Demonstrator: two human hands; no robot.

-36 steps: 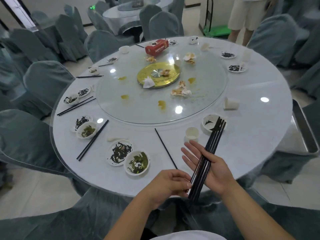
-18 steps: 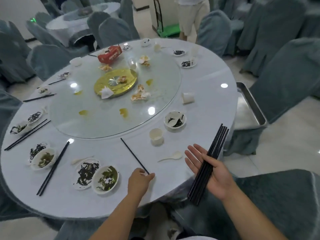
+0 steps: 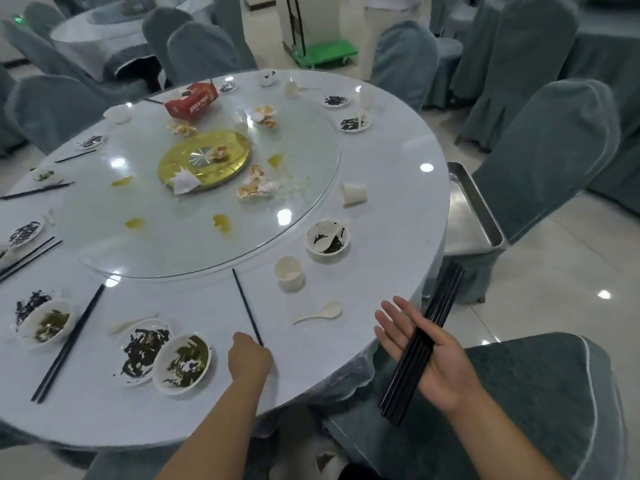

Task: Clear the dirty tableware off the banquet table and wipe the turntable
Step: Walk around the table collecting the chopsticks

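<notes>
Left hand (image 3: 250, 358) pinches the near end of a thin, stiff, slippery black chopstick (image 3: 246, 305), while the flat-fingered right hand (image 3: 427, 353) cradles a black chopstick bundle (image 3: 420, 344).

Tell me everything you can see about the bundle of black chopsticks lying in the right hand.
The bundle of black chopsticks is several long, thin, dark sticks with a slight sheen, lying side by side across the upturned palm of the right hand. The fingers are nearly straight; how the thumb lies cannot be made out. The sticks slant from lower left to upper right, both ends overhanging the hand, past the table edge and over the floor.
</notes>
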